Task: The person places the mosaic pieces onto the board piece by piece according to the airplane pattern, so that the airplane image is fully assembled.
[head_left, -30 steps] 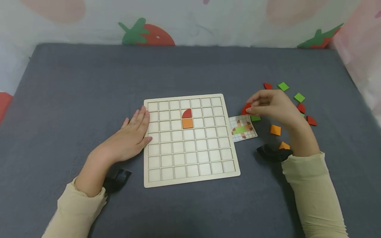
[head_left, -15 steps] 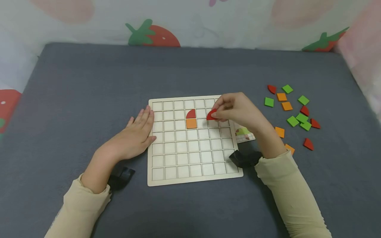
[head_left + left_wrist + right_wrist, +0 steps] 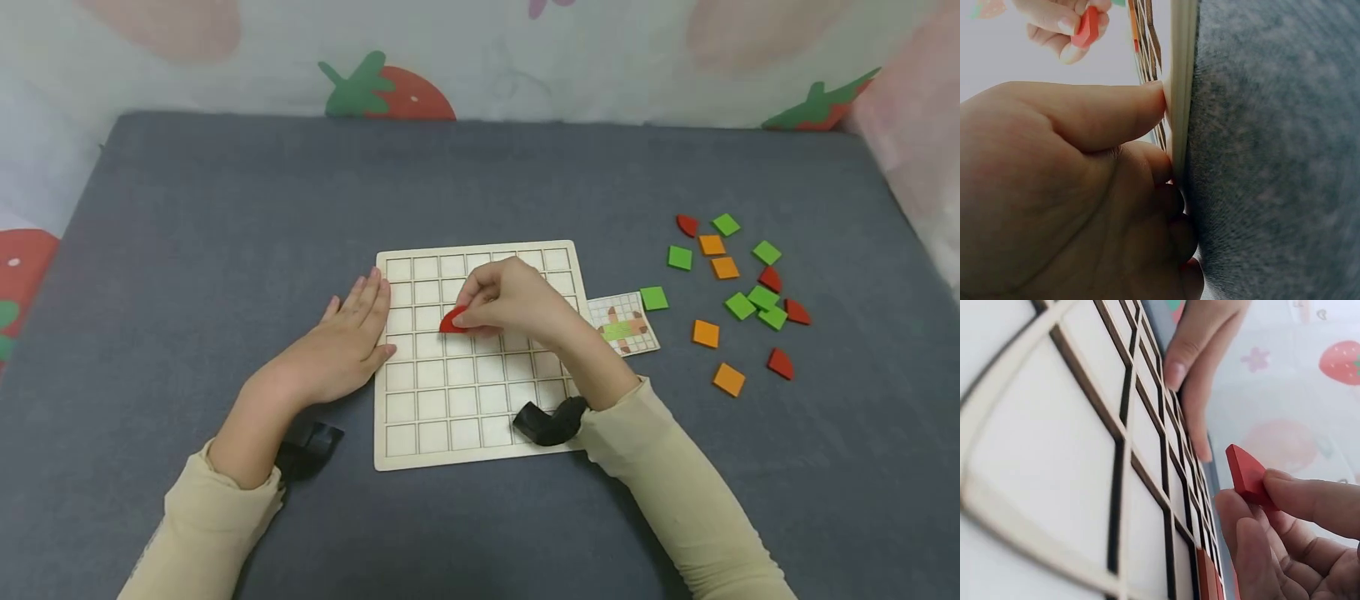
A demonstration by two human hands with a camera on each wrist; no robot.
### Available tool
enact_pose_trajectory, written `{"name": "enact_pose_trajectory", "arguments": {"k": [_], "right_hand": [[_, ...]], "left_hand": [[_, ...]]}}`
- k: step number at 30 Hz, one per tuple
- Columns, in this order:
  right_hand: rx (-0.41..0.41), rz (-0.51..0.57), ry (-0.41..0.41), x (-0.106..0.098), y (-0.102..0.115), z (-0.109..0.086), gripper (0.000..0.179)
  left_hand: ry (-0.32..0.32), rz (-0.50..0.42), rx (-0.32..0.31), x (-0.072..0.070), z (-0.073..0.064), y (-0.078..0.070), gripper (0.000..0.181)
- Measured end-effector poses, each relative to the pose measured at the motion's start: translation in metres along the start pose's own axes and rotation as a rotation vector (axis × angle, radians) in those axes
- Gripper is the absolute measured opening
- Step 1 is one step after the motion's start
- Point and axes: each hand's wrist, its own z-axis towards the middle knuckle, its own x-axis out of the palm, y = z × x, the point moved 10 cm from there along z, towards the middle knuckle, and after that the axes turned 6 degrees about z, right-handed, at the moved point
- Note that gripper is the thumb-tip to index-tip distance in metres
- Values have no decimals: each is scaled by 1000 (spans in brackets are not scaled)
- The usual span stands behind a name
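A red quarter-circle tile [image 3: 453,320] is pinched between the thumb and fingers of my right hand [image 3: 510,300], over the upper middle of a wooden grid board [image 3: 420,462]. In the right wrist view the red tile [image 3: 1247,475] stands clear of the grid. My left hand [image 3: 330,342] lies with straight fingers against the board's left edge. The left wrist view shows its thumb [image 3: 1129,109] touching the board's rim [image 3: 1182,81]. In the head view my right hand hides the orange and red tiles set in the grid; their edges [image 3: 1207,575] show low in the right wrist view.
A small pattern card [image 3: 637,342] lies at the board's right edge, beside a green square tile [image 3: 654,298]. Farther right are scattered green squares [image 3: 740,306], orange squares [image 3: 706,333] and red quarter-circles [image 3: 781,364] on the grey cloth [image 3: 225,200].
My right hand has carried the red tile leftward from beside the card to above the board's upper middle. The left hand stays at the board's left edge.
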Motion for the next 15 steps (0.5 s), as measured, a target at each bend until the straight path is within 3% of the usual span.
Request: {"name": "enact_pose_trajectory", "arguments": {"k": [7,15], "right_hand": [[-39,-131,-2,17,7,8,7],[-28,-220,-20,25,6,13,6]], "left_hand": [[-6,-4,-5,-1,-1,-1,72],[-3,-18,-6,-1,-1,0,73]]}}
